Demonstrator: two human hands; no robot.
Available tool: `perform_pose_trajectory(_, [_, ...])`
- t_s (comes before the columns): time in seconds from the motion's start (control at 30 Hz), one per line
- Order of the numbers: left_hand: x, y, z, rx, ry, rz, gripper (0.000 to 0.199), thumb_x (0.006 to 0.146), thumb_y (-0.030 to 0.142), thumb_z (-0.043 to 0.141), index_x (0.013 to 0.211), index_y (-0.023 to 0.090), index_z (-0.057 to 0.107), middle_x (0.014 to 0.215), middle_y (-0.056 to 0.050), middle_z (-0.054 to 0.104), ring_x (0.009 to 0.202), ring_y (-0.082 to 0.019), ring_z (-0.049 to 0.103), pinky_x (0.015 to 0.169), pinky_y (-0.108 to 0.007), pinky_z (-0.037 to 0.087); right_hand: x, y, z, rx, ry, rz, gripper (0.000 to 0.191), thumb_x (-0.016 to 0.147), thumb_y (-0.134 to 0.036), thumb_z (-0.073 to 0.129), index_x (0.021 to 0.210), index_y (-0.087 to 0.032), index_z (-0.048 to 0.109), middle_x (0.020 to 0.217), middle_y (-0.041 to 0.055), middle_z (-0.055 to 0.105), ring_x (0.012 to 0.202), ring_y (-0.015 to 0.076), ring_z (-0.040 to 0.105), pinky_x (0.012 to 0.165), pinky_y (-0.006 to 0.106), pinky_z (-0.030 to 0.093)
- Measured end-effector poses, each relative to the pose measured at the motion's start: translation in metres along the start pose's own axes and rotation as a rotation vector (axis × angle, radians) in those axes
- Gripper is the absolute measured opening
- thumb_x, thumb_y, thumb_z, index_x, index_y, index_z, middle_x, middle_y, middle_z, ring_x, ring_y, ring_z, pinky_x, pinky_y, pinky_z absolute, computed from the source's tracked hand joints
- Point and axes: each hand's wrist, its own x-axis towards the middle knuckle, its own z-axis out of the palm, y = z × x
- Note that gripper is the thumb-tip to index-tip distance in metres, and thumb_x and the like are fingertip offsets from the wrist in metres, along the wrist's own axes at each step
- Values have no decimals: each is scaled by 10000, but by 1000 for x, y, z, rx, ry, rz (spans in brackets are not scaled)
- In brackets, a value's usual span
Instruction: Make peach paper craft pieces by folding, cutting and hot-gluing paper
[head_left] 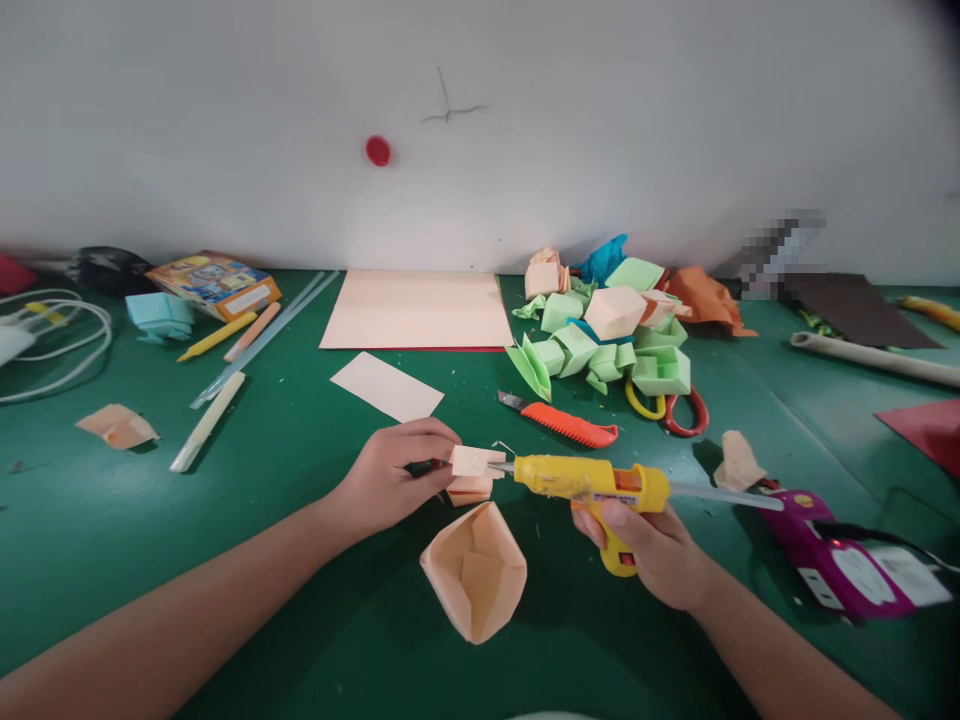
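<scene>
My right hand [651,550] grips a yellow hot glue gun [574,478] with a clear glue stick [724,495] sticking out of its back. The gun's metal nozzle points left and meets a small folded peach paper piece [472,462]. That piece is pinched between the fingers of my left hand [397,470]. Just below it, an open peach folded paper box [484,570] sits on the green table, its hollow facing up. An orange utility knife [566,423], blade out, lies beyond the gun.
Folded green and peach paper pieces [615,310] are heaped at the back, beside scissors [684,410]. Peach sheets [416,310] and a paper strip [386,386] lie centrally. Glue sticks [266,335] and crayons [217,337] are left. A purple power strip [844,550] with cords stands right.
</scene>
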Motion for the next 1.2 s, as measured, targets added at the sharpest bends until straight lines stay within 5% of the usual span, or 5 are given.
perform_pose_trajectory(0.2, [1, 2, 0, 4, 4, -2, 121, 898, 148, 650, 810, 171, 730, 908, -64, 750, 726, -121, 695, 631, -189, 540, 0, 1, -3, 28, 26, -23, 581, 977, -679, 465, 675, -195, 573, 660, 18, 517, 591, 140, 443, 541, 286, 405])
perform_pose_trajectory(0.57, [1, 1, 0, -5, 9, -7, 112, 907, 183, 656, 824, 174, 730, 902, -67, 751, 705, -127, 696, 611, -198, 535, -8, 9, -8, 30, -1, 12, 527, 988, -635, 499, 1020, -184, 770, 848, 85, 685, 590, 143, 479, 517, 292, 441])
perform_pose_trajectory(1.2, [1, 0, 1, -11, -3, -14, 130, 909, 184, 647, 831, 172, 750, 912, -74, 749, 711, -128, 693, 613, -200, 532, -5, 4, -6, -3, 4, 13, 555, 986, -664, 476, 889, -178, 727, 685, 15, 546, 561, 129, 454, 504, 261, 389])
